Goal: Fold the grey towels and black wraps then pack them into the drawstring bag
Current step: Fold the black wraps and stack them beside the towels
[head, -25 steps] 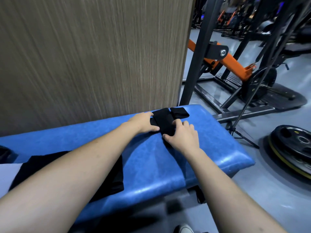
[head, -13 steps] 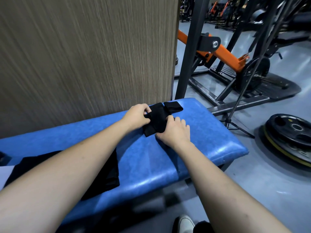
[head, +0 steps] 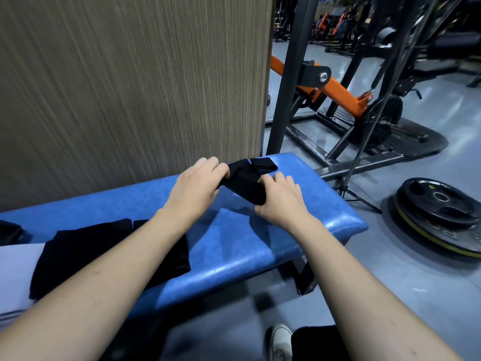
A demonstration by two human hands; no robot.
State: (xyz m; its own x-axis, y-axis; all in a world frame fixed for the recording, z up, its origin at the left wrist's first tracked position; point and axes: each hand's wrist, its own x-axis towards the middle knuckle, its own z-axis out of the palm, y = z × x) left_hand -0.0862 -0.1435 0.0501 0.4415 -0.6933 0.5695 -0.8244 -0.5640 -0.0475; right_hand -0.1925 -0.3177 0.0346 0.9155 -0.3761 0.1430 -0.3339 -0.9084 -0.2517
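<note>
A black wrap [head: 244, 182] lies folded near the right end of the blue padded bench [head: 234, 246]. My left hand [head: 195, 186] pinches its left edge and lifts it a little. My right hand [head: 279, 198] presses down on its right and near edge. A second small black folded piece [head: 264, 164] lies just behind it, touching. A larger black cloth [head: 86, 254] is spread on the bench at the left, partly under my left forearm. A pale cloth [head: 15, 272] lies at the far left edge.
A wood-grain wall panel [head: 130, 87] stands right behind the bench. To the right are a dark steel rack with an orange arm [head: 335, 95], a thin tripod stand [head: 359, 162] and weight plates [head: 440, 212] on the grey floor. My shoe [head: 279, 340] shows below.
My left hand has gone from lying flat on the wrap to pinching and lifting its left edge. The right hand has stayed pressed on the wrap. The camera has shifted slightly.
</note>
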